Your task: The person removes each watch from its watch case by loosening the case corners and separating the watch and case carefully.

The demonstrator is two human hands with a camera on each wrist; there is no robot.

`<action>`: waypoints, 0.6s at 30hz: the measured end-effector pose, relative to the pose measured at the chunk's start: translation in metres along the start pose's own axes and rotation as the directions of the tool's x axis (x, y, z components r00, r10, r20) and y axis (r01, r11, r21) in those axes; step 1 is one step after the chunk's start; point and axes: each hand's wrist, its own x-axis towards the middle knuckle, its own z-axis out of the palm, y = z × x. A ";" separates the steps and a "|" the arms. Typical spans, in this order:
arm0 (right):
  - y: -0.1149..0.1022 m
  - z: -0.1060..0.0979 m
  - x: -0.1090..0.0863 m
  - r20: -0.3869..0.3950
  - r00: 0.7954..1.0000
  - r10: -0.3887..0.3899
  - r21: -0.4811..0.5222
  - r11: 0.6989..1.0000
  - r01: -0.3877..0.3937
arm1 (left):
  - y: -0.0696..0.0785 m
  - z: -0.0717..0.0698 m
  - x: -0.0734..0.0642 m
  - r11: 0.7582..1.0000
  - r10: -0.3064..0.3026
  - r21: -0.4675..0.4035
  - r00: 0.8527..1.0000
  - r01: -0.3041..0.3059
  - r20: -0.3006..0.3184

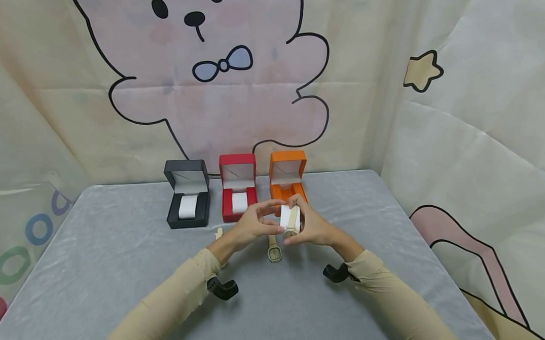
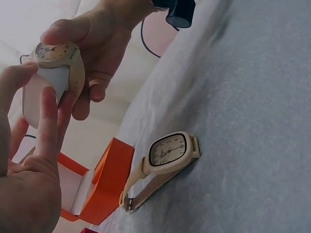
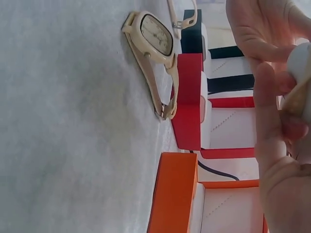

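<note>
In front of the orange box, both hands hold a cream watch [image 1: 292, 232] wrapped round a white cushion [image 1: 284, 216]. My right hand [image 1: 315, 226] grips the watch, its thumb over the round dial in the left wrist view. The left hand [image 1: 253, 225] pinches the white cushion [image 2: 36, 97] from the other side, thumb near the dial's edge. On the table below lies a second cream watch [image 2: 167, 153] with a squarish dial, its strap buckled. A third pale watch [image 1: 219, 233] is mostly hidden behind the left forearm.
Three open boxes stand in a row at the table's back: a black box [image 1: 200, 213] and a red box [image 1: 252, 196], each with a white cushion inside, and an orange box [image 1: 287, 156] whose visible inside is orange. A printed curtain [image 1: 366, 110] hangs behind the grey tablecloth [image 1: 120, 247].
</note>
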 end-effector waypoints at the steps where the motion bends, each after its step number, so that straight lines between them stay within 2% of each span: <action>1: 0.000 0.001 0.000 -0.013 1.000 -0.011 0.013 1.000 0.011 | 0.000 0.000 0.000 1.000 -0.001 -0.001 1.000 0.001 -0.007; 5: 0.001 0.004 0.000 -0.086 0.995 -0.046 -0.017 0.999 0.045 | 0.001 0.001 -0.001 1.000 -0.007 -0.001 0.997 0.007 -0.073; 9: -0.002 0.009 -0.002 -0.180 0.983 -0.036 -0.149 0.989 0.009 | 0.003 0.004 -0.002 1.000 -0.004 0.017 0.991 0.007 -0.132; 12: -0.006 0.012 -0.004 -0.226 0.974 -0.017 -0.219 0.975 -0.034 | 0.005 0.007 -0.003 0.999 0.005 0.041 0.989 0.001 -0.146; 18: -0.012 0.016 -0.003 -0.239 0.971 -0.006 -0.292 0.954 -0.066 | 0.006 0.011 -0.002 0.997 0.016 0.076 0.987 -0.004 -0.158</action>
